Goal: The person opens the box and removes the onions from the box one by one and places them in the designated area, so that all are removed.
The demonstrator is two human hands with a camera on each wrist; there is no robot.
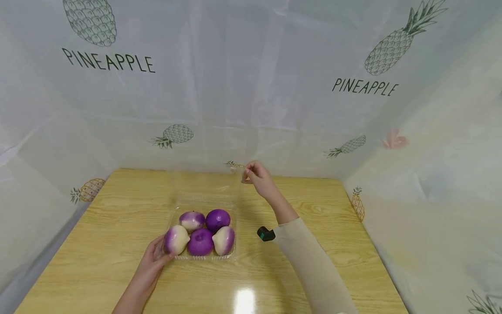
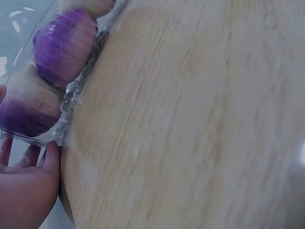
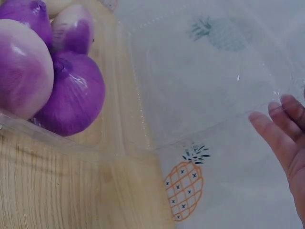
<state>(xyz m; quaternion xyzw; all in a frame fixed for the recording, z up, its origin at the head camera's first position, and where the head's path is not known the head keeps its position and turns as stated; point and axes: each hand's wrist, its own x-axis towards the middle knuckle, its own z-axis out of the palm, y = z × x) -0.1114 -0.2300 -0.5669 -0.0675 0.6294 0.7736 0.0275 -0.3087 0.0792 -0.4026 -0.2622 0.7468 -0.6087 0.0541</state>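
One hand [image 1: 259,179], the right, pinched the edge of the raised transparent plastic lid [image 1: 205,190]; the left hand [image 1: 154,256] gripped its transparent box [image 1: 200,257] on the yellowish wooden surface [image 1: 117,209]. Five round purple-and-cream vegetables [image 1: 200,242] lay inside, the lid not yet down.

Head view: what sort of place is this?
Probably a screened-off tabletop workspace: white pineapple-print sheeting hangs behind and beside a yellow wood-grain table bearing a clear plastic box.

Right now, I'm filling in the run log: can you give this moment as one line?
left hand: holds clear container at left side | right hand: pinches raised lid | container: open, five bulbs inside
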